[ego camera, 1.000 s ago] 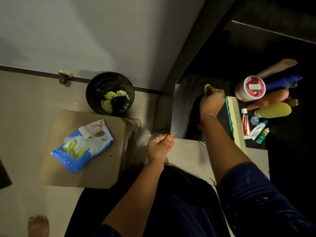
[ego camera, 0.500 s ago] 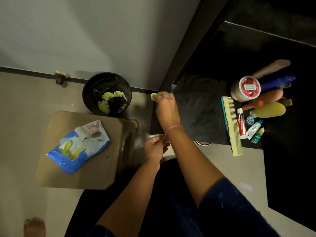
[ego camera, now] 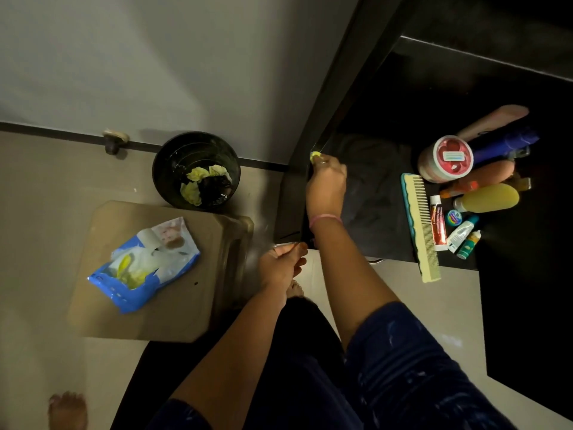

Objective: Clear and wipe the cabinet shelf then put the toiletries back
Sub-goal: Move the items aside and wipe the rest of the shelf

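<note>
The right hand (ego camera: 326, 181) is extended forward, fingers curled around a yellow wipe (ego camera: 315, 155) held at the shelf (ego camera: 381, 218) edge. The left hand (ego camera: 280, 268) is held low with loosely curled fingers, nothing gripped.

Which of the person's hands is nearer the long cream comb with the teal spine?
Right. The right hand, pinching a yellow wipe, is left of the comb across the shelf; the left hand sits farther left, off the shelf.

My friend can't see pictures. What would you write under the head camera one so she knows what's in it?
Looking down, a person's right hand pinches a yellow wipe at the left edge of a dark cabinet shelf. Toiletries and a comb lie on its right side. On the floor stand a bin with used wipes and a stool with a blue wipes pack.
</note>
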